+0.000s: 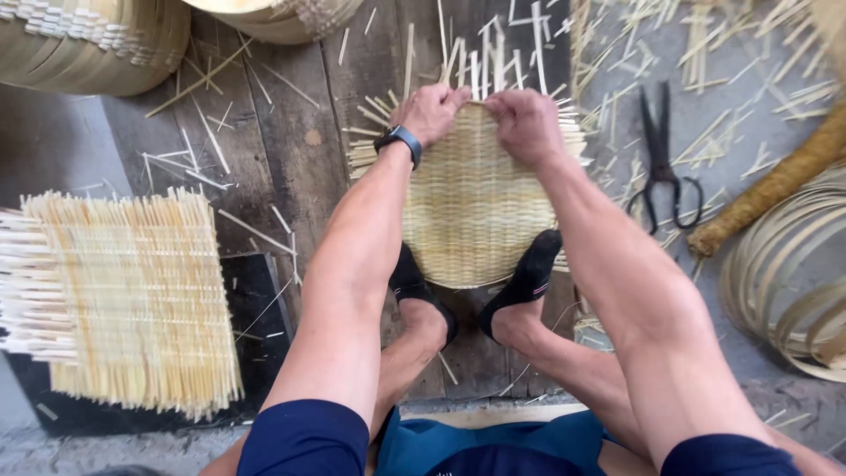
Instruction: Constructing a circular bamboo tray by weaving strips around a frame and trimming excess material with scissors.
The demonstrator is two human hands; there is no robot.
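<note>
The person sits on the floor and both hands work at the far edge of a round woven bamboo mat (471, 211), which lies flat on dark wooden boards (291, 150). The left hand (429, 113) is curled, its fingers closed on the mat's far rim, and the right hand (526, 125) is curled in the same way just beside it, the two almost touching. Beyond the hands, loose strip ends (493, 53) stand out from the rim. Both feet in black socks (529, 273) press on the near edge of the mat. Well to the left of the left hand lies a square woven panel (132, 300) with free ends along its sides. To the right of the right hand, black scissors (661, 159) lie among scattered slivers, with open floor between. Further right are coiled bamboo strips (793, 273).
</note>
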